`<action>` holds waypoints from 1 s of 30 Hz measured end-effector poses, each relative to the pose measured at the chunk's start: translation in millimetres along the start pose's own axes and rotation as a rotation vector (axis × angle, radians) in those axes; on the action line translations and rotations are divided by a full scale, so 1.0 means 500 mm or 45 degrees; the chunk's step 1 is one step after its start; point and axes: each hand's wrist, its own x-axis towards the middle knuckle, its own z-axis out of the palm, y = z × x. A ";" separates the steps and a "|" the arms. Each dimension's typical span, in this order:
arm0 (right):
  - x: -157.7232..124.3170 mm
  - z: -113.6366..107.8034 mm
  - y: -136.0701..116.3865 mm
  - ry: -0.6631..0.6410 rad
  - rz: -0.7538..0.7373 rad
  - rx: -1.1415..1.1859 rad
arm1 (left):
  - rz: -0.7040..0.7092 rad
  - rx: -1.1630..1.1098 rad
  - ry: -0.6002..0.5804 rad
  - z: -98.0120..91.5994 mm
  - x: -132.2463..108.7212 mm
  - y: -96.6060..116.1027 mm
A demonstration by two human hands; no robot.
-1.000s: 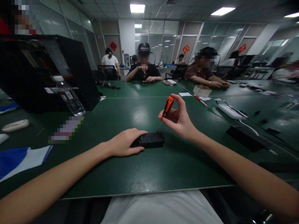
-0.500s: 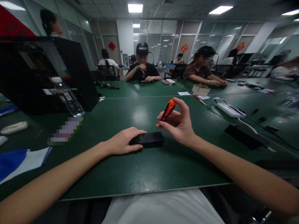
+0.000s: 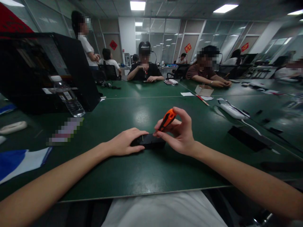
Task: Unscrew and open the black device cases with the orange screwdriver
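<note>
A long black box-shaped device (image 3: pixel 151 142) lies on the green table in front of me. My left hand (image 3: pixel 125 142) is closed around its left end, thumb along the near side and fingers over the far side. An orange-and-black screwdriver (image 3: pixel 167 120) is in my right hand (image 3: pixel 181 132), gripped between thumb and fingers with the handle tilted to the upper right. My right fingertips are right at the top of the device, near its right end. The screwdriver's tip is hidden behind them.
A water bottle (image 3: pixel 68 97) leans by a black computer case (image 3: pixel 71 72) at the left. To the right are a white power strip (image 3: pixel 233 111) with cables and a black flat piece (image 3: pixel 248 138). A small cardboard box (image 3: pixel 204 90) stands farther back. Other people sit across the table (image 3: pixel 132 110).
My right hand has moved down and slightly left with the screwdriver, closer to the device. My left hand and the device stay in place. A standing person at the left has moved right.
</note>
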 end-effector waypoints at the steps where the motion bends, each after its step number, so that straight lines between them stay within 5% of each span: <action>1: 0.000 -0.001 0.000 -0.006 -0.015 -0.006 | 0.001 -0.002 -0.001 0.000 0.000 0.000; 14: 0.002 0.004 0.020 0.152 0.190 0.014 | -0.025 -0.010 -0.014 -0.002 -0.001 0.003; 30: 0.018 -0.005 0.014 0.034 0.257 0.188 | -0.013 0.001 -0.011 0.001 -0.002 0.000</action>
